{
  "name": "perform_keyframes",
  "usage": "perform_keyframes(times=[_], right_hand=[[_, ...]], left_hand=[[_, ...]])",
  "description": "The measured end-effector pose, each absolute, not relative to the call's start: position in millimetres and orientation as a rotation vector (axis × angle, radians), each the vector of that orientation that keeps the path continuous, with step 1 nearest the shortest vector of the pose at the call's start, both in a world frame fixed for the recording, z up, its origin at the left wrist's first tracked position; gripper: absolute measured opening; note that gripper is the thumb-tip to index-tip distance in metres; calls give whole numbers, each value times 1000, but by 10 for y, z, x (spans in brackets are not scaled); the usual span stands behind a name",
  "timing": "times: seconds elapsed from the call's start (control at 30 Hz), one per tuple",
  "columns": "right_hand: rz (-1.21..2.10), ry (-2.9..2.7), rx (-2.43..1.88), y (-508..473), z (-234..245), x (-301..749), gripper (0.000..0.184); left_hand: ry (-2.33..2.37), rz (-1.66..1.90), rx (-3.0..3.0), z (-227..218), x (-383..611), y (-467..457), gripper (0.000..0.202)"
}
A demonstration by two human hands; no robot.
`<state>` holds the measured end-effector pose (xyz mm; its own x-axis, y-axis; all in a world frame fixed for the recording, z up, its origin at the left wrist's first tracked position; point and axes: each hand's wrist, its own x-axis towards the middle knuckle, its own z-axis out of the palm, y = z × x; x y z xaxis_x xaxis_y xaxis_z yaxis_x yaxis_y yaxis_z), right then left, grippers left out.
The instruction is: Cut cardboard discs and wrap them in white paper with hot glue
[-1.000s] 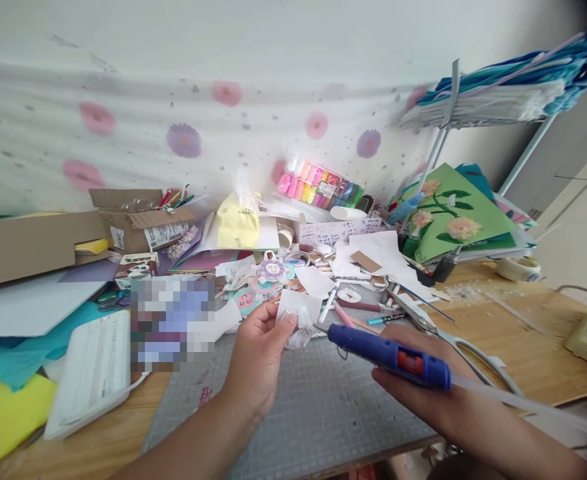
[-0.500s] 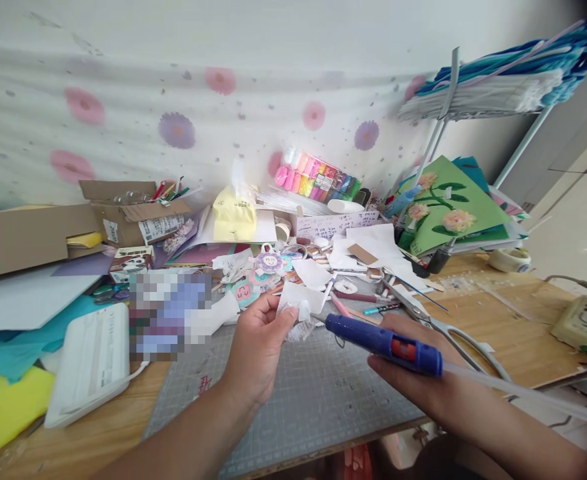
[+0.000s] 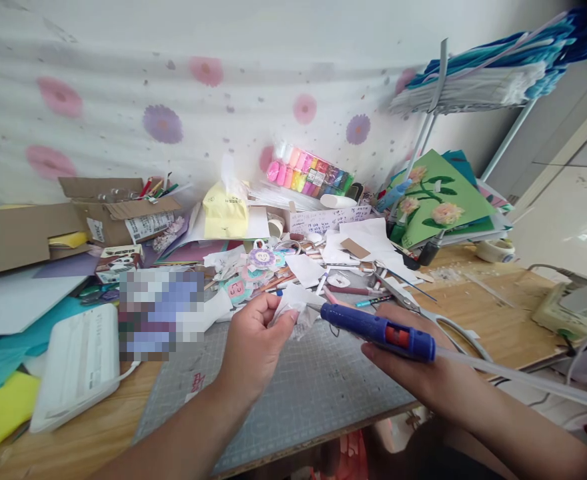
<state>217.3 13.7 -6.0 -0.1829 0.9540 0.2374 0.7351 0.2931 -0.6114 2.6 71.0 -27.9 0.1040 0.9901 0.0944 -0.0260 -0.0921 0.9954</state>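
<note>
Between the thumb and fingers of my left hand (image 3: 256, 340) is a small piece of white paper (image 3: 293, 298), held above the grey cutting mat (image 3: 293, 393). My right hand (image 3: 413, 360) grips a blue hot glue gun (image 3: 373, 328) from below, and a long clear glue stick (image 3: 518, 379) runs out of its back end. The metal nozzle points left and meets or nearly meets the paper's right edge; whether they touch I cannot tell. Behind my hands lies a heap of paper scraps, pens and round paper cutouts with faces (image 3: 262, 258).
Large scissors (image 3: 438, 323) lie right of the heap. A white box-shaped device (image 3: 78, 367) with a cable sits at left, near cardboard boxes (image 3: 118, 210). Coloured clay packs (image 3: 313, 173) lean at the back. A green flower card (image 3: 443, 197) and a tape roll (image 3: 495, 250) are at right.
The view has shifted slightly, so the scene sits a little further left. The white paper has tilted or folded in my left hand, and the glue gun's nozzle is closer to its edge.
</note>
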Motion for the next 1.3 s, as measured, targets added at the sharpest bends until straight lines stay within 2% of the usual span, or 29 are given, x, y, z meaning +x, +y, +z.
perform_keyframes(times=[0.43, 0.63, 1.03, 1.2, 1.3], right_hand=[[470, -2000, -1434, 107, -36, 2111, 14], [456, -2026, -1471, 94, 7, 2074, 15], [432, -1995, -1492, 106, -29, 2189, 17], [488, -1975, -1431, 93, -4, 2190, 7], [524, -1974, -1395, 86, 10, 2175, 7]], left_hand=[[1239, 1228, 1523, -253, 62, 668, 15], [1236, 1202, 1627, -271, 62, 660, 8], [1240, 1192, 1547, -242, 45, 664, 16], [1256, 1184, 1585, -247, 49, 671, 16], [1271, 1189, 1651, -269, 48, 677, 16]])
